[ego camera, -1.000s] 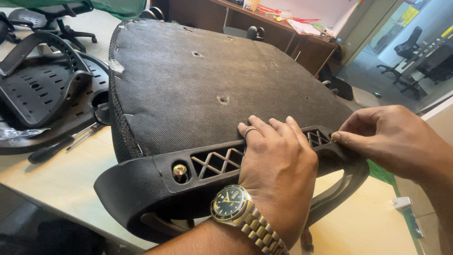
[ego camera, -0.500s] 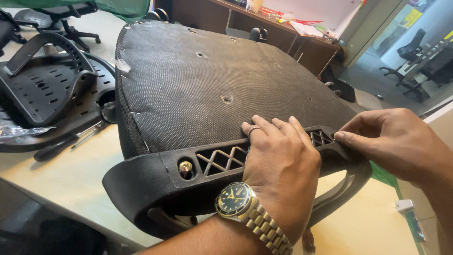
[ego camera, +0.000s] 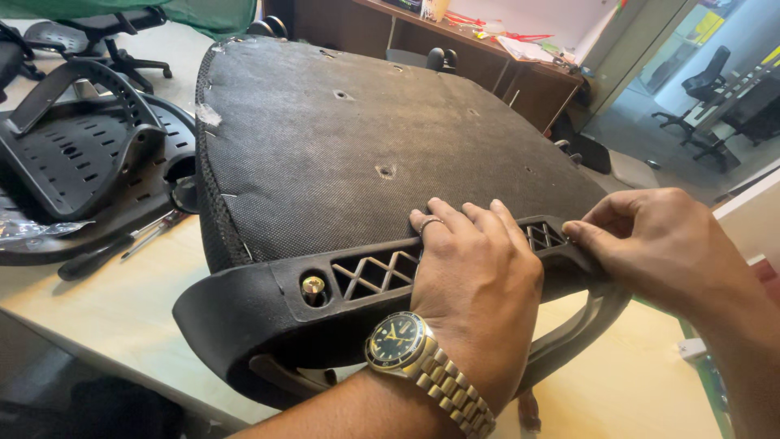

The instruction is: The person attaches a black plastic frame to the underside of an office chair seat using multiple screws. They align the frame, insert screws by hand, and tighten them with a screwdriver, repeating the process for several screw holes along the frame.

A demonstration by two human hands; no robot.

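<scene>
Left grip (ego camera: 475,289) flat (right (ego camera: 650,244) pinching) on ribbed plastic armrest (ego camera: 325,297).

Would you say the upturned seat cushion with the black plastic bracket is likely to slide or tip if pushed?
The seat cushion looks broad and stiff, so probably unlikely to flop. It overhangs the table edge, so it may tip. The left hand pressing the bracket probably steadies it.
</scene>
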